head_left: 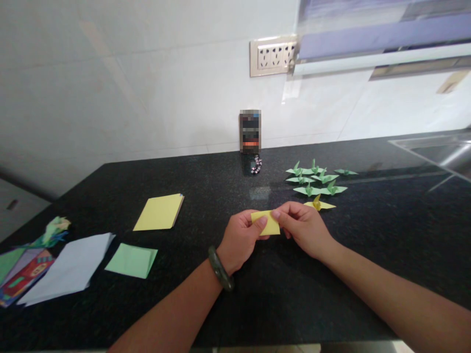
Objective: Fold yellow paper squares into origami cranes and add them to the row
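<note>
A small folded piece of yellow paper (271,226) is held up between both hands above the dark counter. My left hand (241,238) pinches its left side, thumb on top; a dark bangle (221,269) circles that wrist. At the upper right corner, the thumb and fingers of my right hand (307,228) close on the same paper. Just beyond my right hand lies a yellow paper crane (319,203). Several green paper cranes (311,189) stand grouped behind it. The fingers under the paper are partly hidden.
A stack of yellow paper (158,213) and a folded green sheet (131,261) lie left on the counter (206,191). White sheets (73,264) and a colourful packet (27,277) are farther left. A phone (250,131) leans against the wall, with a beaded strap (256,165) before it.
</note>
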A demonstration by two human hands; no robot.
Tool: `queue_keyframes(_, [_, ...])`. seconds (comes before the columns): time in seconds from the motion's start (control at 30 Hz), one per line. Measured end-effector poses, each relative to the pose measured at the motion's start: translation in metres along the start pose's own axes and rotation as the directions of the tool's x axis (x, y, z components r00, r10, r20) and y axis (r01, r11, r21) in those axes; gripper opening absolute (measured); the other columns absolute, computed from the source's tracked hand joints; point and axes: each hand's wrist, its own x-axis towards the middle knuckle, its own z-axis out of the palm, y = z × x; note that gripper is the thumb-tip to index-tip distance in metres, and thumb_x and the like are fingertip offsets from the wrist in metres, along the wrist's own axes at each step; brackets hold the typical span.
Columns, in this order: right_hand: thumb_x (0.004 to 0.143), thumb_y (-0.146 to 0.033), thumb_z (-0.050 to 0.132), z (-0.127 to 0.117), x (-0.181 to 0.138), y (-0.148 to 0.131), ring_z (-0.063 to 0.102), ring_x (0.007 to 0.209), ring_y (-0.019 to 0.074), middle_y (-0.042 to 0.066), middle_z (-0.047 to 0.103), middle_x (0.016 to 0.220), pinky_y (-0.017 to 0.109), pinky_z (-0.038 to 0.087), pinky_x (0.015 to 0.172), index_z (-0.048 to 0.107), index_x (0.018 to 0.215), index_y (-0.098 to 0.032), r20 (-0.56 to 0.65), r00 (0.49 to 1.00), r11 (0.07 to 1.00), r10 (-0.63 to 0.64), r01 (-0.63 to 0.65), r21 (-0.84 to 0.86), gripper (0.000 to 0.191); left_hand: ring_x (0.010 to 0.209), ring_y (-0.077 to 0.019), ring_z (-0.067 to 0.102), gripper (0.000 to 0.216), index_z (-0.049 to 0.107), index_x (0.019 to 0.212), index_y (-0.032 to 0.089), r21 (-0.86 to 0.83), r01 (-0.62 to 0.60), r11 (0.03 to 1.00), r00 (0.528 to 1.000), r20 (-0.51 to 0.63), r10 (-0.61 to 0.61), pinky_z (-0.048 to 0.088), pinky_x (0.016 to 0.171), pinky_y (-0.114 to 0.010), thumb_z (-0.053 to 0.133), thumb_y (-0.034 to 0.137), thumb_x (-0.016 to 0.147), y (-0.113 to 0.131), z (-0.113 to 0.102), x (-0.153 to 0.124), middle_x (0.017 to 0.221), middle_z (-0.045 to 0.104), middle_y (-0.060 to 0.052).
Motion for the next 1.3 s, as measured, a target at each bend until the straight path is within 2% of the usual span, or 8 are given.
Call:
queue_keyframes(0.17, [0.071, -0.042, 0.06, -0.0007, 0.0004, 0.0009, 0.037, 0.038, 0.0064, -0.005, 0.044, 0.041, 0.02, 0.03, 0.039, 0.055, 0.059, -0.016, 0.007, 1.0, 0.999, -0.028, 0.028, -0.022, 0.029, 0.064, -0.0129, 0.057, 0.025, 0.064, 0.08, 0.011, 0.02, -0.013, 1.0, 1.0, 0.004, 0.013, 0.048, 0.062, -0.026, 0.064, 0.034, 0.07, -0.0015, -0.0011, 0.0003, 0.071, 0.063, -0.004])
queue_keyframes(0.3, [0.071, -0.041, 0.06, -0.0016, 0.001, 0.0044, 0.037, 0.039, 0.0064, -0.005, 0.045, 0.043, 0.02, 0.029, 0.039, 0.055, 0.058, -0.016, 0.031, 0.997, 0.996, -0.071, 0.073, -0.059, 0.028, 0.059, -0.0122, 0.054, 0.024, 0.066, 0.079, 0.012, 0.197, -0.089, 0.976, 0.994, -0.048, 0.1, 0.042, 0.056, -0.023, 0.062, 0.035, 0.071, -0.005, -0.0054, 0.002, 0.068, 0.063, -0.004])
queue_keyframes(0.4, [0.072, -0.039, 0.06, -0.0017, 0.0011, 0.0068, 0.038, 0.04, 0.0064, -0.005, 0.046, 0.046, 0.02, 0.028, 0.039, 0.058, 0.061, -0.016, 0.062, 0.995, 0.994, -0.08, 0.085, -0.072, 0.026, 0.056, -0.0119, 0.052, 0.024, 0.067, 0.073, 0.012, 0.283, -0.101, 0.954, 0.988, -0.084, 0.13, 0.039, 0.052, -0.023, 0.063, 0.036, 0.07, -0.0053, -0.0075, 0.0028, 0.063, 0.062, -0.003])
queue_keyframes(0.63, [0.079, -0.045, 0.048, -0.0006, 0.0023, 0.0072, 0.04, 0.037, 0.0069, -0.004, 0.046, 0.048, 0.021, 0.031, 0.038, 0.055, 0.06, -0.016, 0.082, 0.997, 0.997, 0.016, -0.021, 0.068, 0.035, 0.054, -0.0117, 0.051, 0.024, 0.068, 0.073, 0.011, 0.191, -0.047, 0.981, 0.984, -0.159, 0.078, 0.039, 0.052, -0.023, 0.063, 0.035, 0.069, -0.0031, -0.006, 0.0027, 0.061, 0.062, -0.003])
queue_keyframes(0.8, [0.072, -0.04, 0.058, -0.0001, 0.0017, 0.0073, 0.037, 0.038, 0.0061, -0.005, 0.046, 0.047, 0.02, 0.029, 0.038, 0.055, 0.06, -0.016, 0.055, 0.998, 1.0, -0.007, 0.005, 0.022, 0.027, 0.053, -0.0114, 0.05, 0.024, 0.068, 0.072, 0.012, 0.209, -0.06, 0.976, 0.985, -0.147, 0.092, 0.038, 0.051, -0.023, 0.064, 0.035, 0.067, -0.0027, -0.0051, 0.0016, 0.06, 0.062, -0.002])
queue_keyframes(0.97, [0.07, -0.036, 0.06, -0.0005, 0.0014, 0.006, 0.036, 0.038, 0.0058, -0.005, 0.047, 0.046, 0.02, 0.026, 0.037, 0.057, 0.059, -0.016, 0.04, 0.999, 0.999, -0.023, 0.024, -0.021, 0.023, 0.052, -0.0108, 0.05, 0.023, 0.068, 0.072, 0.012, 0.222, -0.069, 0.973, 0.985, -0.137, 0.101, 0.037, 0.05, -0.022, 0.063, 0.035, 0.068, -0.0044, -0.0054, 0.0016, 0.06, 0.061, -0.002])
queue_keyframes(1.3, [0.066, -0.029, 0.064, -0.0001, 0.0003, 0.008, 0.035, 0.038, 0.0047, -0.005, 0.047, 0.046, 0.018, 0.024, 0.036, 0.056, 0.058, -0.015, 0.126, 0.99, 0.998, 0.062, -0.059, -0.026, 0.017, 0.051, -0.0091, 0.047, 0.02, 0.065, 0.069, 0.012, 0.215, -0.09, 0.973, 0.969, -0.207, 0.135, 0.036, 0.048, -0.021, 0.064, 0.032, 0.068, -0.0007, -0.002, -0.0004, 0.058, 0.059, 0.0])
